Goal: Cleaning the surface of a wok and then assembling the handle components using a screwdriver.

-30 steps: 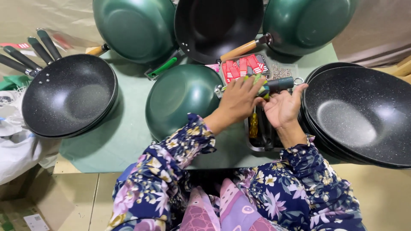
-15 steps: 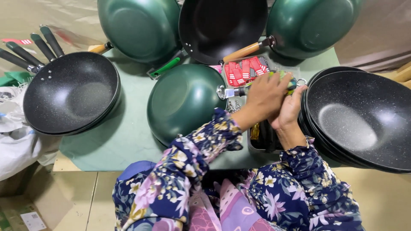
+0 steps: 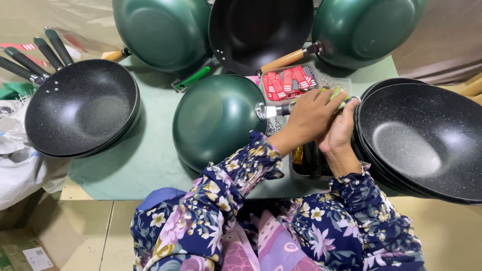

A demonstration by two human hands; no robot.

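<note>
Two hands at work over a pale green mat [image 3: 150, 150] covering a low worktop, tan floor below, crumpled white plastic [image 3: 15, 170] at the left edge. Three green woks [image 3: 165, 30] tipped up along the far edge counting one black inside, a fourth green wok [image 3: 216, 120] upside down at the middle. Stacked black speckled pans at the left edge [image 3: 83, 108] and right edge [image 3: 422, 140]. One dark tray [image 3: 309, 168] at the near edge. Left hand [image 3: 309, 115] and right hand [image 3: 341, 133] wrapped tight around a green handle [image 3: 337, 94], just right of the middle wok, long axis left to right, metal end [image 3: 266, 110] pointing left at that wok.
</note>
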